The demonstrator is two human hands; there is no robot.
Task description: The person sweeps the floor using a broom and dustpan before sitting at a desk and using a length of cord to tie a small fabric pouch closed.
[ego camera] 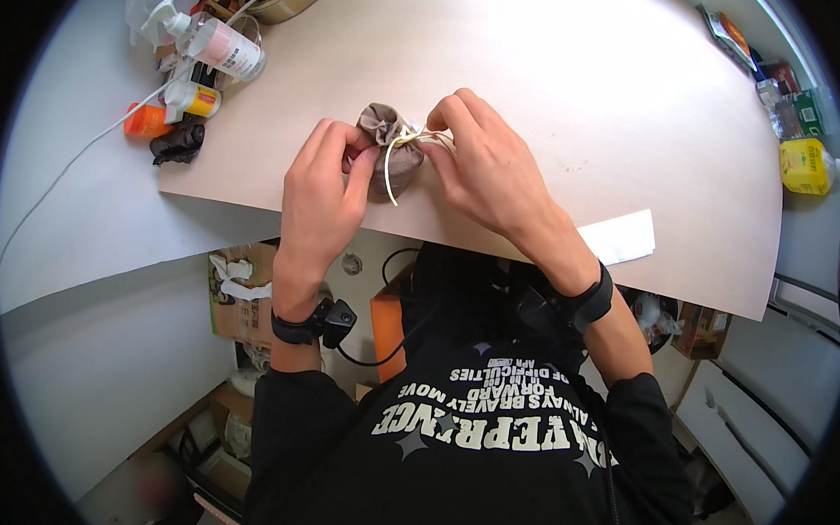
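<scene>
A small brown cloth drawstring pouch point(400, 168) stands near the table's front edge, its neck gathered and its ruffled mouth tilted up to the left. Around the neck runs a cream cord point(406, 136), looped in a knot or bow, with one loose end hanging down over the pouch. My left hand point(329, 176) pinches the left side of the pouch at its neck between thumb and fingers. On the other side, my right hand point(489, 164) holds the cord between thumb and bent fingers, right of the knot. The fingertips partly hide the cord there.
A folded white paper point(622, 236) lies by my right forearm on the pale tabletop point(607, 74). At the left stand a pump bottle point(223, 47), a white jar with a yellow label point(193, 100) and an orange container point(147, 120). A yellow bottle point(806, 166) is at the far right.
</scene>
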